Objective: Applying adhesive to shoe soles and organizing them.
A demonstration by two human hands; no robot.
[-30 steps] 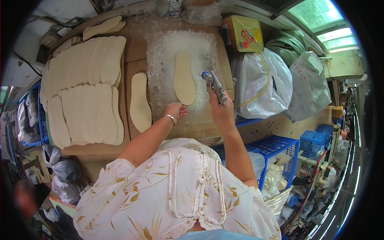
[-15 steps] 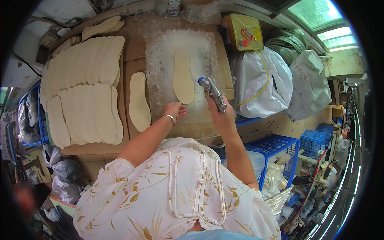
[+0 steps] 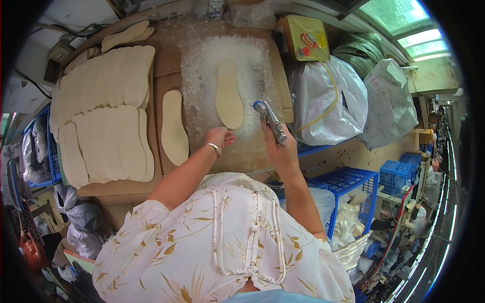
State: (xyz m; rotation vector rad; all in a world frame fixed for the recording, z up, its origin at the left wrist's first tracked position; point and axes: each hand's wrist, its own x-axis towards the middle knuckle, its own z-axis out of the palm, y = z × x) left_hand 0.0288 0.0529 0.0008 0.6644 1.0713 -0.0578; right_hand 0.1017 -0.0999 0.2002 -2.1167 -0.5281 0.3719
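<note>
In my right hand (image 3: 281, 148) is a metal spray gun (image 3: 271, 120) with a blue-ringed nozzle, its head turned up and to the left. A cream shoe insole (image 3: 229, 96) lies lengthwise on a white, glue-crusted patch (image 3: 199, 65) of the cardboard. My left hand (image 3: 219, 137), with a bracelet at its wrist, is just below the insole's near end. Its fingers stretch to the right and hold nothing; whether they touch the insole I cannot tell. A second insole (image 3: 174, 129) lies to the left, on brown cardboard (image 3: 162, 83).
Overlapping rows of insoles (image 3: 103, 76) cover the left side. At the back right, a yellow can (image 3: 298, 35) with a yellow hose (image 3: 333, 96) stands by white sacks (image 3: 331, 108). A blue plastic crate (image 3: 346, 184) is at my right. A spray can (image 3: 216, 9) stands at the far edge.
The spray gun has shifted slightly right and toward me, away from the insole. My left hand stays by the insole's near end. The whole view has shifted a little.
</note>
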